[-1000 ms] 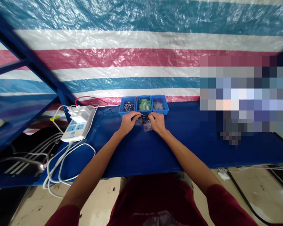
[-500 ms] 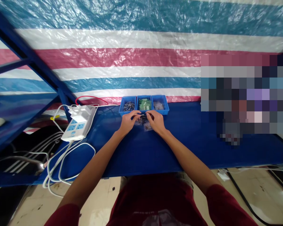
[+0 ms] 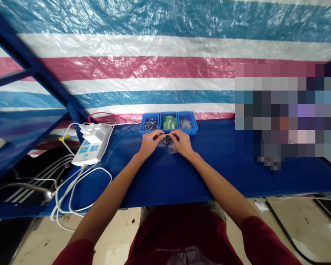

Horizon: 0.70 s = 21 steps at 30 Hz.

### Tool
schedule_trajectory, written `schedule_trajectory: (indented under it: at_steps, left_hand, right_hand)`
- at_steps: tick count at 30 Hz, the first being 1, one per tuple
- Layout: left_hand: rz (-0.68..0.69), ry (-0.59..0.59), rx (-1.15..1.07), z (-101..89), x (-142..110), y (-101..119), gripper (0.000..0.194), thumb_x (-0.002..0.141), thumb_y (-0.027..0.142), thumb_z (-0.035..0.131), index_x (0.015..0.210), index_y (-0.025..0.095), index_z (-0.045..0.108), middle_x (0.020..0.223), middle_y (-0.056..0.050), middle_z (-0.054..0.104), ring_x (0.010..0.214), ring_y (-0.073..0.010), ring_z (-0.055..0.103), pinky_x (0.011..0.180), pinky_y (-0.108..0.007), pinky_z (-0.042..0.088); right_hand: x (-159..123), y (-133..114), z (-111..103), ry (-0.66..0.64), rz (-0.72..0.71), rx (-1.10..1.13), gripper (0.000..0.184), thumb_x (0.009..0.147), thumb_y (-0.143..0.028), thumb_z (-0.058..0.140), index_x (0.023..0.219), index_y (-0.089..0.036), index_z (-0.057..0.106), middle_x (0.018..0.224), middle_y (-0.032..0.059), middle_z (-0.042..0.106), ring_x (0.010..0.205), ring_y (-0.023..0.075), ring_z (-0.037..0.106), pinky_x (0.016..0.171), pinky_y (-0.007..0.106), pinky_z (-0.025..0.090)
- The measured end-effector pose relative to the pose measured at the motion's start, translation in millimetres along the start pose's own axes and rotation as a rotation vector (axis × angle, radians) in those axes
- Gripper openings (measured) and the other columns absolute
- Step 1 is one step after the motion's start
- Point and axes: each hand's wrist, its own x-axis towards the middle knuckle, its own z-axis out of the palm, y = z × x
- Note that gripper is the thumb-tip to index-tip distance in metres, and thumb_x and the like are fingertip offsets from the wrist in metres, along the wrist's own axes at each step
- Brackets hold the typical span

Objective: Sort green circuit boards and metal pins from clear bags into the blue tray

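My left hand (image 3: 149, 143) and my right hand (image 3: 183, 143) meet just in front of the blue bins, thumbs and forefingers pinched together. Between the fingertips runs a small thin dark piece (image 3: 167, 134), held from both sides; its exact kind is too small to tell. Below the fingers, on the table, lie small clear plastic bags (image 3: 172, 148) with little parts inside, partly hidden by the hands. The left blue bin (image 3: 141, 127) holds many dark and silvery metal pins, the middle bin (image 3: 168, 113) green packets, and the right bin (image 3: 195, 124) clear plastic bags.
A white power strip (image 3: 85, 157) with plugged-in white adapters (image 3: 95, 133) stands left on the blue table (image 3: 168, 180). White cables (image 3: 71, 191) loop over the front edge. Striped sheeting (image 3: 154, 70) hangs behind. A blurred-out area (image 3: 287, 117) covers the right side.
My fingertips have come slightly closer together. The white-looking tip at my left fingers no longer shows, and a dark piece now spans both hands. The bins and bags have stayed put.
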Motion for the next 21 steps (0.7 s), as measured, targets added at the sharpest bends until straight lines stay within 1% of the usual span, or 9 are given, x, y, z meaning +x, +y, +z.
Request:
schedule_trajectory:
  at_steps: [2,4,10,13,15,17,18,19,21]
  left_hand:
    - [0.013,-0.012,0.034,-0.1,1,-2,0.033,0.090,0.048,0.058,0.080,0.018,0.069,0.073,-0.003,0.071,0.066,-0.0156,0.063,0.065,-0.026,0.048]
    - [0.029,-0.018,0.038,-0.6,1,-4,0.036,0.090,0.048,0.058,0.077,0.017,0.069,0.072,-0.003,0.071,0.065,-0.0155,0.062,0.064,-0.026,0.047]
    - [0.006,0.021,-0.077,-0.5,1,4,0.031,0.091,0.044,0.058,0.086,0.017,0.072,0.085,-0.005,0.074,0.074,-0.0166,0.066,0.071,-0.028,0.051]
    - [-0.002,0.096,-0.093,-1.1,1,9,0.030,0.092,0.043,0.057,0.089,0.018,0.072,0.089,-0.006,0.074,0.080,-0.0179,0.067,0.071,-0.028,0.052]
    - [0.017,0.221,-0.013,-4.1,1,9,0.029,0.094,0.042,0.055,0.091,0.019,0.072,0.092,-0.007,0.073,0.083,-0.0186,0.066,0.075,-0.031,0.052]
    - [0.039,0.375,0.146,-9.2,2,4,0.028,0.095,0.040,0.052,0.094,0.021,0.072,0.095,-0.007,0.072,0.089,-0.0206,0.065,0.085,-0.036,0.050]
    - [0.043,0.424,0.239,-12.1,3,0,0.026,0.095,0.039,0.053,0.096,0.022,0.072,0.098,-0.007,0.071,0.095,-0.0225,0.064,0.091,-0.039,0.047]
    - [0.043,0.440,0.329,-14.7,4,-4,0.024,0.095,0.037,0.053,0.097,0.023,0.072,0.102,-0.008,0.071,0.101,-0.0249,0.062,0.096,-0.043,0.043]
    - [0.026,0.367,0.476,-18.1,7,-12,0.021,0.093,0.034,0.055,0.099,0.024,0.072,0.112,-0.010,0.068,0.114,-0.0304,0.056,0.100,-0.049,0.036]
  right_hand:
    - [0,0,0,0.012,0.013,-0.001,0.028,0.097,-0.035,0.046,0.086,-0.020,0.066,0.085,0.0057,0.068,0.074,0.0170,0.061,0.073,0.028,0.046]
    - [1,1,-1,0.008,0.025,-0.009,0.030,0.097,-0.037,0.045,0.085,-0.020,0.066,0.084,0.0059,0.068,0.074,0.0172,0.060,0.073,0.028,0.046]
    - [1,-1,0,-0.003,0.033,-0.030,0.033,0.098,-0.040,0.043,0.084,-0.020,0.066,0.082,0.0054,0.068,0.073,0.0169,0.060,0.072,0.028,0.045]
    - [1,-2,-1,-0.022,0.054,-0.061,0.033,0.097,-0.040,0.044,0.081,-0.020,0.066,0.075,0.0037,0.067,0.068,0.0161,0.059,0.067,0.027,0.042]
    - [1,-2,-2,-0.023,0.086,-0.096,0.034,0.097,-0.040,0.044,0.079,-0.020,0.065,0.071,0.0025,0.065,0.065,0.0156,0.058,0.063,0.027,0.040]
    - [0,-2,-3,-0.009,0.112,-0.122,0.034,0.097,-0.039,0.043,0.078,-0.020,0.064,0.068,0.0018,0.064,0.062,0.0152,0.057,0.062,0.027,0.039]
    - [1,-1,-4,-0.003,0.119,-0.131,0.034,0.097,-0.038,0.043,0.077,-0.020,0.064,0.067,0.0017,0.064,0.061,0.0151,0.056,0.061,0.027,0.038]
    - [1,-1,-4,0.000,0.123,-0.140,0.033,0.097,-0.038,0.043,0.077,-0.019,0.063,0.066,0.0017,0.063,0.061,0.0150,0.056,0.061,0.027,0.038]
    - [1,1,-4,-0.013,0.133,-0.169,0.031,0.095,-0.035,0.045,0.076,-0.019,0.063,0.066,0.0019,0.064,0.060,0.0153,0.056,0.060,0.027,0.037]
